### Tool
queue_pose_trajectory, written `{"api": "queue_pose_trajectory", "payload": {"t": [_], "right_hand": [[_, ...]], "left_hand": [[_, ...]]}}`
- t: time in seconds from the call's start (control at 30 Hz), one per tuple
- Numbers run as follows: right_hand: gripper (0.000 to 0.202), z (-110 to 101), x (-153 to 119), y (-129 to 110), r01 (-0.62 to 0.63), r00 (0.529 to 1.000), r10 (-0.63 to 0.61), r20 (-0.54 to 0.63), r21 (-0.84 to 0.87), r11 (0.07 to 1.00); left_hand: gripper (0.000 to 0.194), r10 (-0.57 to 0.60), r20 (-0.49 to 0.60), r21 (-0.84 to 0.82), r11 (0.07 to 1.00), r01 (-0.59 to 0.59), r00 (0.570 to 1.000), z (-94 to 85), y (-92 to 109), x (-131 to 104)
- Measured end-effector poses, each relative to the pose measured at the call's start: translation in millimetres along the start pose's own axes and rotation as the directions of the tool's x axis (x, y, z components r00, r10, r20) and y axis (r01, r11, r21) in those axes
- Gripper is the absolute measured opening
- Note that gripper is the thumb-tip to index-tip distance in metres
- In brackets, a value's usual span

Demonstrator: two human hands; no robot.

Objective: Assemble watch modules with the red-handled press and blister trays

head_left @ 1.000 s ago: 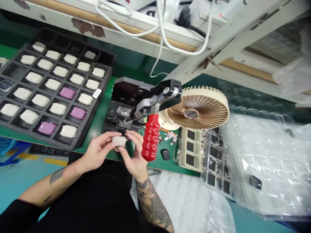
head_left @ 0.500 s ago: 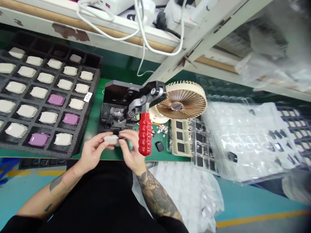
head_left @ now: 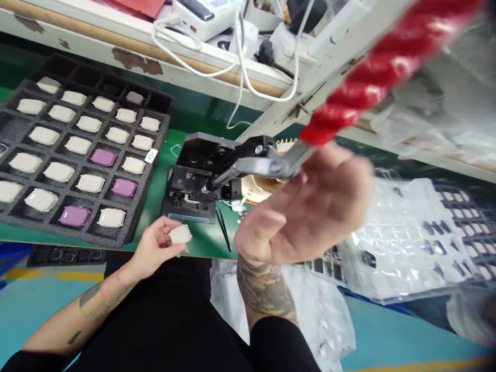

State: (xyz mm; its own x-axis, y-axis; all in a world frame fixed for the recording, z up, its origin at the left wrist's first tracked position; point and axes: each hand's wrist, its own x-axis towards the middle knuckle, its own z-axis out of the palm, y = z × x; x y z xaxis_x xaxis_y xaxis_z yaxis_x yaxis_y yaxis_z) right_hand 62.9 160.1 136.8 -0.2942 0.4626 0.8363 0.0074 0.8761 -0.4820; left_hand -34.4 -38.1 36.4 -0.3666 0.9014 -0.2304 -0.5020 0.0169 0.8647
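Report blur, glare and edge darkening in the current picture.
Head view: the right hand and red handle are blurred, probably by motion; head view: the left hand and the pale case it holds look sharper; head view: glare spots the red handle and the plastic sheet; head view: the right-hand corners darken.

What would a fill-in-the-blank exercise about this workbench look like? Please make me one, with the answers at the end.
1. The pale piece off the tray is held in the person's ____ hand.
2. The ribbed grip of the metal lever is coloured ____.
3. Among the pale pieces, the foam tray holds exactly ____ visible purple pieces.
4. The black tweezers lie on a work surface coloured ____.

Missing words: left; red; three; green.
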Motion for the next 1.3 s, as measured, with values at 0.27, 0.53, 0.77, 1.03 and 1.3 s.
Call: {"api": "queue_pose_trajectory", "payload": {"t": [0.27, 0.53, 0.77, 1.03, 1.3], "right_hand": [[0.05, 0, -118, 14, -0.121, 0.852, 0.197, 0.485, -0.183, 0.976], [0.04, 24, -106, 38, -0.103, 0.65, 0.319, 0.69, -0.336, 0.936], [0.057, -27, -133, -1, -0.403, 0.816, 0.402, 0.415, -0.09, 0.911], [0.058, -57, -141, 12, -0.343, 0.846, 0.369, 0.384, -0.137, 0.929], [0.067, -38, -129, 1, -0.116, 0.874, 0.131, 0.468, -0.06, 0.991]], "left_hand": [[0.035, 0.263, 0.019, 0.548, 0.804, -0.231, 0.964, -12.9, 4, -11], [0.041, 0.469, 0.158, 0.788, 0.471, -0.397, 0.869, -8.2, 13, -6], [0.04, 0.495, 0.193, 0.977, -0.013, -0.215, 0.848, 8.0, 14, 29], [0.039, 0.119, 0.13, 0.965, -0.243, -0.098, 0.984, 31.1, 34, 72], [0.039, 0.267, 0.137, 0.721, 0.633, -0.281, 0.954, 30.0, 27, 21]]}}
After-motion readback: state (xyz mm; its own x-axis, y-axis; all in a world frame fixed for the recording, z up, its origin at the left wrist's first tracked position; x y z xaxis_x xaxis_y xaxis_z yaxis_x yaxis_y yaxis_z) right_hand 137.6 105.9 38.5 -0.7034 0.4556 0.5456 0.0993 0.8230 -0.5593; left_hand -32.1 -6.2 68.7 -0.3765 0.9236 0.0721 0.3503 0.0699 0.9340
